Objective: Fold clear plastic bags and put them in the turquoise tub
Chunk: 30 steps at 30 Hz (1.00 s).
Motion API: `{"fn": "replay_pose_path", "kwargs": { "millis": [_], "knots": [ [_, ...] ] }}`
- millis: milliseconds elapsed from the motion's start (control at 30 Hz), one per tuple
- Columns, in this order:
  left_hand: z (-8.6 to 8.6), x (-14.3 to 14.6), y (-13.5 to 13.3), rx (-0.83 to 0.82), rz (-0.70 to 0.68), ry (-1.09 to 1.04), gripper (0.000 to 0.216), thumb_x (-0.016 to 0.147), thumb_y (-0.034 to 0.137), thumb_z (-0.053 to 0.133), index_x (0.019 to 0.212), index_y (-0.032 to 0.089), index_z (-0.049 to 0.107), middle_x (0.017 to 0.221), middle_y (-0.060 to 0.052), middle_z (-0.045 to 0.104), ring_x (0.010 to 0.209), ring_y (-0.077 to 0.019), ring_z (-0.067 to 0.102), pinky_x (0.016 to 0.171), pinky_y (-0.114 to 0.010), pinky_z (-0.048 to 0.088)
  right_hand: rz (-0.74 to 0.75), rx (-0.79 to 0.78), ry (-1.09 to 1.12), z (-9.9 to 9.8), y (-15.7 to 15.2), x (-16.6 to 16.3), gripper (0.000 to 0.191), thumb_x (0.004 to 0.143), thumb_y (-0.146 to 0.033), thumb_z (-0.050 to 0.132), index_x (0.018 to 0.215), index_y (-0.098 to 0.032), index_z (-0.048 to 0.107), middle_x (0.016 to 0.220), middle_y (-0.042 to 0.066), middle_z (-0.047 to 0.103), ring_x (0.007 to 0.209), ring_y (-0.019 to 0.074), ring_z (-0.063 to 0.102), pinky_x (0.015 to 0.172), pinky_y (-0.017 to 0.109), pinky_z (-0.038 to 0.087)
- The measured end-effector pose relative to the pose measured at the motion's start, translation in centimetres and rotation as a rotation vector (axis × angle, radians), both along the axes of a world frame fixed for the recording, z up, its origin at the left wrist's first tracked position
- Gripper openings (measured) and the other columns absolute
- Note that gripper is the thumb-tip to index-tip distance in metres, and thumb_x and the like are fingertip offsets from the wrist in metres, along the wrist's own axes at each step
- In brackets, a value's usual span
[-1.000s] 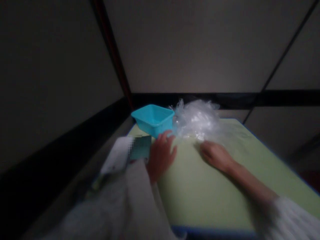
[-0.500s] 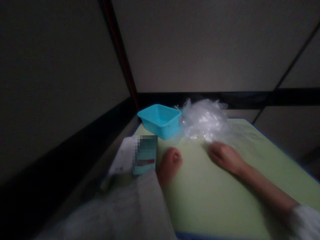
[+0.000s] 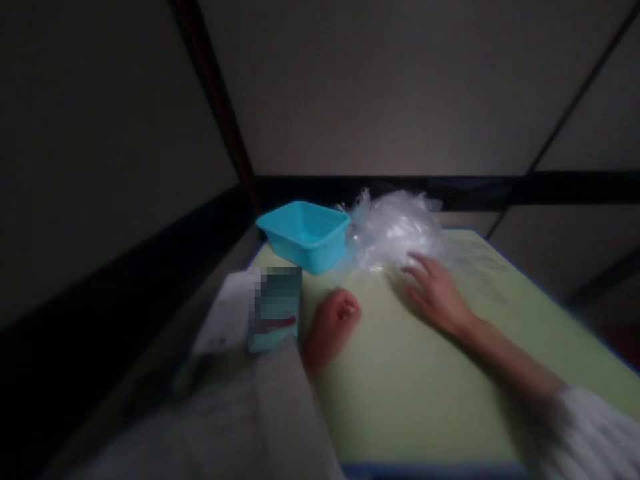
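Your two bare hands are over a pale green tabletop (image 3: 410, 400) with a blue edge, in dim light. Your left hand (image 3: 333, 327) is curled into a fist, its grip narrow; you cannot tell whether anything is inside. Just left of it lies a flat teal item (image 3: 280, 310), its cover partly pixelated, with a white item (image 3: 225, 310) beside that. Your right hand (image 3: 440, 297) has a wide grip, fingers spread and holding nothing visible, at the near edge of a heap of crumpled clear plastic (image 3: 400, 227); whether they touch is unclear. The plastic sits toward the far edge, right of a turquoise basin (image 3: 315, 257), which stands upright.
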State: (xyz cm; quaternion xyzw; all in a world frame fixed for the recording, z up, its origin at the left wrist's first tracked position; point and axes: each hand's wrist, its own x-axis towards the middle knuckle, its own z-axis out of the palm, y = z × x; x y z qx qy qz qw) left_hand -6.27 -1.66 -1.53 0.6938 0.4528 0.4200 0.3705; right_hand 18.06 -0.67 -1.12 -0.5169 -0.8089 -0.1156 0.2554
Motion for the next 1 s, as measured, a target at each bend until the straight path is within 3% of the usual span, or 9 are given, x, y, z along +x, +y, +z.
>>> {"fn": "replay_pose_path", "kwargs": {
  "millis": [133, 300, 600, 833, 1000],
  "knots": [
    [0.0, 0.2, -0.1, 0.003, -0.03, -0.025, 0.005, 0.071, 0.013, 0.052, 0.068, 0.017, 0.051, 0.068, 0.002, 0.052, 0.066, -0.0131, 0.052, 0.061, -0.023, 0.04, -0.066, 0.097, -0.059, 0.8, 1.4, -0.2, 0.033, 0.09, -0.034, 0.045, 0.116, -0.018, 0.059, 0.149, 0.013, 0.029, 0.132, 0.0356, 0.029, 0.102, 0.055, 0.031],
    [-0.1, 0.4, -0.2, 0.008, -0.049, -0.035, 0.006, 0.071, 0.013, 0.051, 0.067, 0.017, 0.051, 0.07, 0.001, 0.052, 0.07, -0.0146, 0.053, 0.064, -0.025, 0.042, -0.155, 0.097, -0.084, 1.2, 3.9, -0.6, 0.041, 0.091, -0.038, 0.042, 0.123, -0.017, 0.057, 0.153, 0.012, 0.02, 0.136, 0.0408, 0.018, 0.101, 0.063, 0.025],
    [0.4, 0.4, -0.4, 0.0, -0.069, -0.007, 0.008, 0.072, 0.012, 0.05, 0.066, 0.017, 0.051, 0.07, 0.001, 0.053, 0.069, -0.0135, 0.053, 0.063, -0.023, 0.042, -0.107, 0.116, 0.016, 1.0, 4.4, 0.1, 0.058, 0.089, -0.034, 0.044, 0.142, -0.014, 0.032, 0.149, 0.014, 0.031, 0.134, 0.0386, 0.023, 0.101, 0.063, 0.025],
    [0.3, 0.2, -0.3, -0.016, -0.075, 0.009, 0.007, 0.072, 0.013, 0.051, 0.066, 0.017, 0.052, 0.068, 0.002, 0.053, 0.067, -0.0132, 0.052, 0.062, -0.023, 0.041, -0.028, 0.199, 0.065, 2.0, 2.9, 0.4, 0.041, 0.085, -0.023, 0.046, 0.124, -0.013, 0.053, 0.126, 0.016, 0.057, 0.12, 0.0326, 0.046, 0.1, 0.054, 0.034],
    [0.2, 0.2, -0.1, -0.023, -0.086, 0.014, 0.008, 0.072, 0.013, 0.051, 0.066, 0.017, 0.052, 0.068, 0.002, 0.054, 0.067, -0.0134, 0.052, 0.063, -0.024, 0.041, -0.001, 0.243, 0.064, 2.3, 2.1, 0.6, 0.027, 0.085, -0.02, 0.045, 0.104, -0.011, 0.063, 0.106, 0.015, 0.065, 0.101, 0.0286, 0.056, 0.093, 0.047, 0.041]
  ]
}}
